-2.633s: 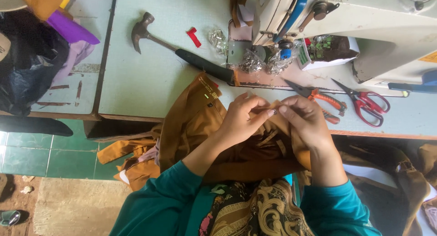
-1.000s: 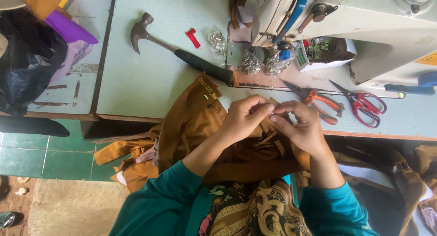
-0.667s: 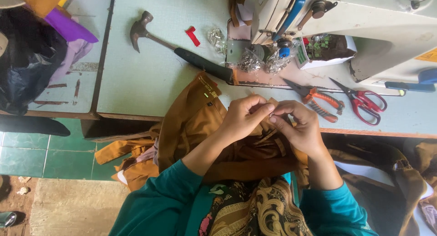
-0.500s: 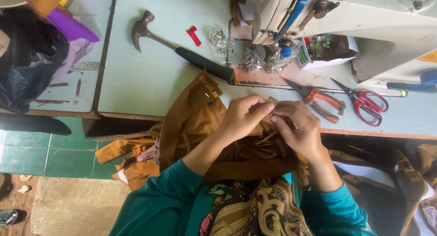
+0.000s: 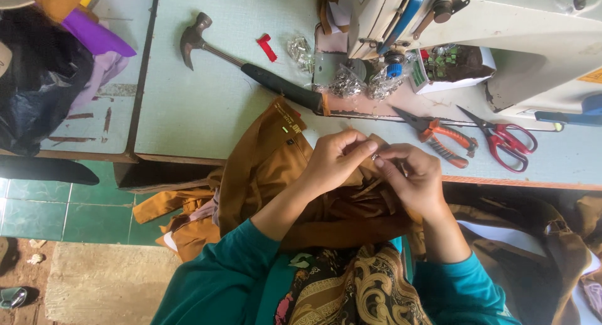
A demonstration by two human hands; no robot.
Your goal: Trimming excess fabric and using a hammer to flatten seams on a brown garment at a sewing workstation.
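A brown garment (image 5: 263,174) lies bunched over the near edge of the pale green table (image 5: 207,105) and across my lap. My left hand (image 5: 335,159) pinches a fold of it with fingertips closed. My right hand (image 5: 414,177) meets it fingertip to fingertip, gripping the same fold and a tiny metal piece (image 5: 375,155) between them. Loose brown strips of the cloth hang below both hands.
A hammer (image 5: 251,74) lies on the table behind the garment. Orange-handled pliers (image 5: 439,133) and red scissors (image 5: 505,137) rest to the right, below a white sewing machine (image 5: 476,30). Small clear bags of metal parts (image 5: 351,80) and a red scrap (image 5: 266,47) sit nearby.
Both hands stay at the same fold; the fingertips have shifted slightly, and the right hand has curled lower over the cloth.
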